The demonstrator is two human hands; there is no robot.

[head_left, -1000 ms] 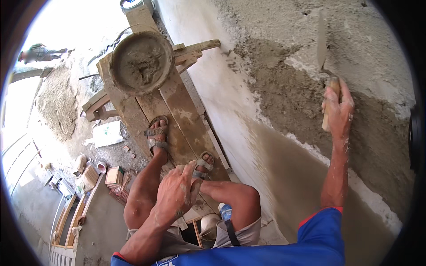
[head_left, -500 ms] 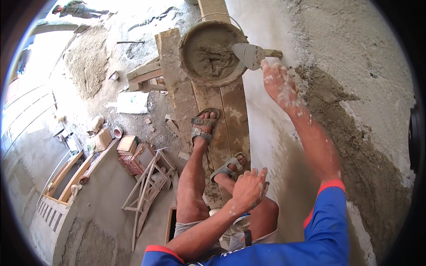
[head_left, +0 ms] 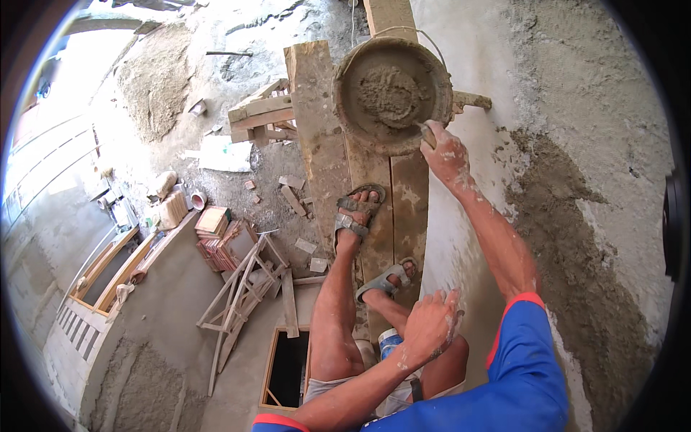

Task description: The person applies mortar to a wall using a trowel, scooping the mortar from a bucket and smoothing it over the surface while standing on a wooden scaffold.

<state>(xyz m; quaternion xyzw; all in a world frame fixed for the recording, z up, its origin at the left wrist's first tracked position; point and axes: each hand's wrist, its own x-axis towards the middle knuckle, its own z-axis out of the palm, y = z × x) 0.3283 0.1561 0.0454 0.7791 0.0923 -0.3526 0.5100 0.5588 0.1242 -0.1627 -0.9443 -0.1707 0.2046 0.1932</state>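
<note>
My right hand (head_left: 448, 157) is closed round the handle of a trowel (head_left: 430, 135); its blade is down inside a bucket, mostly out of sight. The round, mud-coated bucket (head_left: 342, 115) has a thin wire bail and holds grey wet mortar (head_left: 389, 92) heaped in the middle. It stands at the far end of the wooden planks (head_left: 374, 169) under my feet. My left hand (head_left: 430, 325) hangs over my right knee, loosely bent with fingers apart, and holds nothing that I can see. Dried mortar smears both hands.
To my right rises a wall (head_left: 468, 237) with a darker band of wet mortar (head_left: 568, 237). Down on the left stand a wooden trestle (head_left: 241, 302), stacked bricks (head_left: 224, 241) and a sand heap (head_left: 155, 83). A framed dark opening (head_left: 290, 367) lies below the planks.
The trowel blade has gone from above the bucket's right rim down into the mortar, my right hand moving with it. The mortar now looks more heaped. The whole view has shifted.
</note>
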